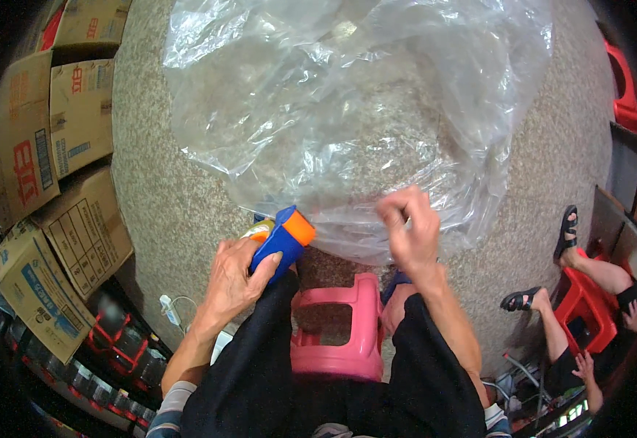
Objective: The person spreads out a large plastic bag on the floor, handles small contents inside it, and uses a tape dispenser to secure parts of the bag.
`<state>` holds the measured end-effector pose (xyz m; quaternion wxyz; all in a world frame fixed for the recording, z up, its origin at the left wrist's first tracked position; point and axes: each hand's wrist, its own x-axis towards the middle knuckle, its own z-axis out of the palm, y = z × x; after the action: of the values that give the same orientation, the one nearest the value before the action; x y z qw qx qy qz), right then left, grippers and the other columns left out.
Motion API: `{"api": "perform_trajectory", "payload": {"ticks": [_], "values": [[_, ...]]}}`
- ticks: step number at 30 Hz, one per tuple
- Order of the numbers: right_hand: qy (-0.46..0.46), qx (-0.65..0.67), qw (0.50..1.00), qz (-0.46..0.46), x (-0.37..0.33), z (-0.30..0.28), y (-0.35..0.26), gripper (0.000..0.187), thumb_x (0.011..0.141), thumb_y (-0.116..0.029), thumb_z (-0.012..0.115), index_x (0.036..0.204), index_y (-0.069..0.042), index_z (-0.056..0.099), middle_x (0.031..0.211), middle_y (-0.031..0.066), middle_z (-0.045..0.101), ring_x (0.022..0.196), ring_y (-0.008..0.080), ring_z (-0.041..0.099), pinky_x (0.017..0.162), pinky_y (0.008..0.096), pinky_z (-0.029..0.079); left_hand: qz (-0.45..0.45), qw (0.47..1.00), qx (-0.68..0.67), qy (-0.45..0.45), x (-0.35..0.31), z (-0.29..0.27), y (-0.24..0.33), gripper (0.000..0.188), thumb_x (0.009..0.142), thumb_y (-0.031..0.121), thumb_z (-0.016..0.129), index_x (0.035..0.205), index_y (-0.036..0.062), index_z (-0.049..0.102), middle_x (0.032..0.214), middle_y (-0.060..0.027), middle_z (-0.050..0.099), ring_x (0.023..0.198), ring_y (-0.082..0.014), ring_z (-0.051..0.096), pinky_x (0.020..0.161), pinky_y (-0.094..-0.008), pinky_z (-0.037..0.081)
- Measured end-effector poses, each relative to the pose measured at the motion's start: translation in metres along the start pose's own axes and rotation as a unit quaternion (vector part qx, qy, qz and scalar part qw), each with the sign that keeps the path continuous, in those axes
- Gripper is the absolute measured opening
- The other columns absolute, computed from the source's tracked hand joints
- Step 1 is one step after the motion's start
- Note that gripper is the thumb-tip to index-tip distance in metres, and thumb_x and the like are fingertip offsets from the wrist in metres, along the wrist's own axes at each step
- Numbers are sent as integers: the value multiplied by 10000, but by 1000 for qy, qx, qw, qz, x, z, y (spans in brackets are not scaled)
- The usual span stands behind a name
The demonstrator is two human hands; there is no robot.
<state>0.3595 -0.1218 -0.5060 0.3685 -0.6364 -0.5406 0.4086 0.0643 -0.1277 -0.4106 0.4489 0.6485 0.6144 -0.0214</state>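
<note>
My left hand (240, 276) is wrapped round a blue and orange tape dispenser (282, 244), held above my left knee. Part of a yellowish roll shows at its far left side, half hidden by my fingers. Apart from it, on the right, my right hand (413, 228) is raised with the fingers curled in and slightly blurred. Whether anything thin is pinched there I cannot make out. Beyond both hands a large crumpled sheet of clear plastic film (348, 95) lies spread on the floor, its near edge passing behind the dispenser and my right hand.
A pink plastic stool (337, 358) stands between my legs. Cardboard boxes (81, 109) are stacked along the left, above red and black items. A white power strip (169, 310) with a cord lies near my left forearm. At right another person in sandals (526, 299) sits by a red stool (588, 310).
</note>
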Motion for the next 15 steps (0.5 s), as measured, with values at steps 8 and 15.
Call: {"api": "perform_trajectory", "payload": {"ticks": [8,15], "values": [[-27,-30,955,-295,-9,0,-71,205,768,-39,695,940,-151,703,872,3,647,733,206,562,685,385,421,-343,918,-52,194,-47,42,-93,426,1020,388,622,923,-22,683,697,-186,642,647,-267,601,611,-426,458],[-51,-9,974,-219,-6,-5,-40,189,834,-64,816,958,-76,673,856,54,692,735,237,632,653,366,457,-266,938,37,220,-107,134,-253,577,1020,204,585,1492,-89,431,1457,-328,516,1347,-479,496,1158,-470,366]]}}
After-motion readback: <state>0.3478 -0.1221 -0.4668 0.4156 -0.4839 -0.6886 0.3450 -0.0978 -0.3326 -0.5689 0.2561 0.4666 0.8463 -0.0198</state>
